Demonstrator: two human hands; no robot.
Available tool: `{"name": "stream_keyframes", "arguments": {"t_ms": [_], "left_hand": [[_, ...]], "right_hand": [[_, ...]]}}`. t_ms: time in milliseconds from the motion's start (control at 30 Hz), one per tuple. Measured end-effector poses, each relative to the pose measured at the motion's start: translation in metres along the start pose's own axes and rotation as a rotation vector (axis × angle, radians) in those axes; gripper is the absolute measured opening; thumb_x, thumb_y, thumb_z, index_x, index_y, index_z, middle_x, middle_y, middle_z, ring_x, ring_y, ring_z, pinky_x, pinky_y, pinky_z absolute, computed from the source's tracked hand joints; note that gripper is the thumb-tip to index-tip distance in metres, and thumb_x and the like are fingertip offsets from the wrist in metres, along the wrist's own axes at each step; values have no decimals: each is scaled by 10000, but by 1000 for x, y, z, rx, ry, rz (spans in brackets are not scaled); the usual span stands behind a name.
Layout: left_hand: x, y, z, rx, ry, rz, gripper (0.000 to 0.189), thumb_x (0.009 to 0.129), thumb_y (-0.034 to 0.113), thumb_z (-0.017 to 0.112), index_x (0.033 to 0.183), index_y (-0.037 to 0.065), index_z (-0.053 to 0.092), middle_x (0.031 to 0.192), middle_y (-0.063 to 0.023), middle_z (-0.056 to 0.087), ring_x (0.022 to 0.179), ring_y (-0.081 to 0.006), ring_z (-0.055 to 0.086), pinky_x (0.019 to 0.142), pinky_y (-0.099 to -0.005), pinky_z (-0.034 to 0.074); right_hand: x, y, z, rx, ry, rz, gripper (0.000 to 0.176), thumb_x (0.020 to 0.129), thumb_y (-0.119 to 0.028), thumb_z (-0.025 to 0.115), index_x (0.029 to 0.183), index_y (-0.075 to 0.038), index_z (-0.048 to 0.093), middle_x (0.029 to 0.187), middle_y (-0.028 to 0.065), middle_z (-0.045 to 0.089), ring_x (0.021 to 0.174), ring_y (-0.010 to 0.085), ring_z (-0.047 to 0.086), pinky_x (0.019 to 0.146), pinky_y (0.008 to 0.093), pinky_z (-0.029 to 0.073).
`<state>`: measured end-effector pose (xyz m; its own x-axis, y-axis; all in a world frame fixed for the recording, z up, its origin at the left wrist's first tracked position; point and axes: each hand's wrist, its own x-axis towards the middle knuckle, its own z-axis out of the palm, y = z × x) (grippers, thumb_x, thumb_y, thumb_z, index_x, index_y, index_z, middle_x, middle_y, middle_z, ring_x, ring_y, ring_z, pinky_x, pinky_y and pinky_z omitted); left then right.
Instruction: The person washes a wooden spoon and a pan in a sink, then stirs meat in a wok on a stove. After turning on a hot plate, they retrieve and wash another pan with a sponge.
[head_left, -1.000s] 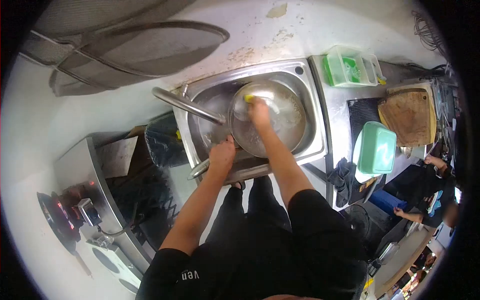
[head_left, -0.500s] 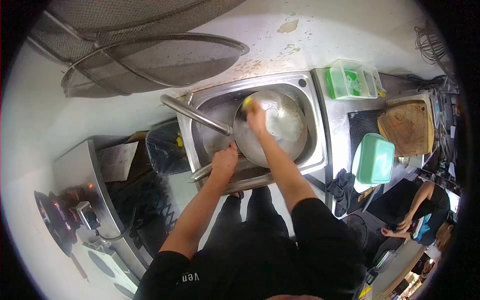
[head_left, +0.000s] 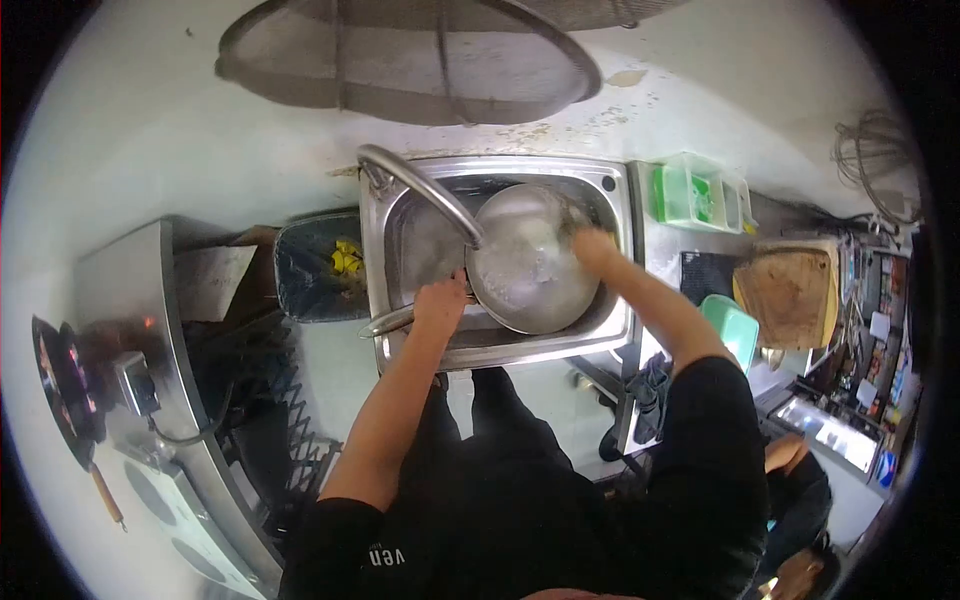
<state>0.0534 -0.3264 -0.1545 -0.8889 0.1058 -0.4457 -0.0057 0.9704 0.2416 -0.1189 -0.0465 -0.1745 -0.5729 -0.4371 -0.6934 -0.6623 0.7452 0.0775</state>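
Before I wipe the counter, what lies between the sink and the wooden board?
The head view shows a black mat and part of a green tub.

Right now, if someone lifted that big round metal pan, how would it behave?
The pan would probably be slippery, as its surface looks wet and sudsy. Being metal, it should stay stiff. Lifted only by the handle at the left hand, it may tilt, since its wide body lies to one side.

White lettering [head_left: 386, 557] reading "ven" marked the black shirt [head_left: 520, 520] near the left sleeve's edge [head_left: 352, 503]. Smaller characters [head_left: 376, 546] beside it were illegible.
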Motion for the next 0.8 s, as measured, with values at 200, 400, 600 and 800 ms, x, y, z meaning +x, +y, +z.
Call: {"name": "stream_keyframes", "arguments": {"t_ms": [200,400,600,800], "left_hand": [[3,-1,-1,-85,-77,-72,408,824,322,560,1056,14,426,822,-153,651,778,-291,654,631,-395,527],[-2,-1,8,8,75,-58,278,810,153,506,1052,21,474,814,-137,651,720,-274,661,593,-397,527],[1,-10,-3,-67,36,-27,312,843,205,487,1088,12,497,938,-145,626,853,-304,633,698,-426,519],[-3,-30,-59,-507,489,139,471,809,264,582,1157,-38,486,1164,-233,507,1108,-366,473,965,-429,364]], "right_hand": [[59,6,0,-297,596,-334,231,804,-154,494,975,-53,612,1061,126,577,1029,252,533,840,350,452],[-26,-114,57,283,78,214,200,752,-104,553,917,-20,627,950,204,619,934,350,592,827,429,459],[36,-181,-24,1032,368,184,205,765,-185,561,878,-35,644,863,214,628,853,373,605,771,447,463],[11,-148,17,185,281,-268,194,785,-218,524,829,-93,665,841,125,639,785,315,587,732,393,468]]}}
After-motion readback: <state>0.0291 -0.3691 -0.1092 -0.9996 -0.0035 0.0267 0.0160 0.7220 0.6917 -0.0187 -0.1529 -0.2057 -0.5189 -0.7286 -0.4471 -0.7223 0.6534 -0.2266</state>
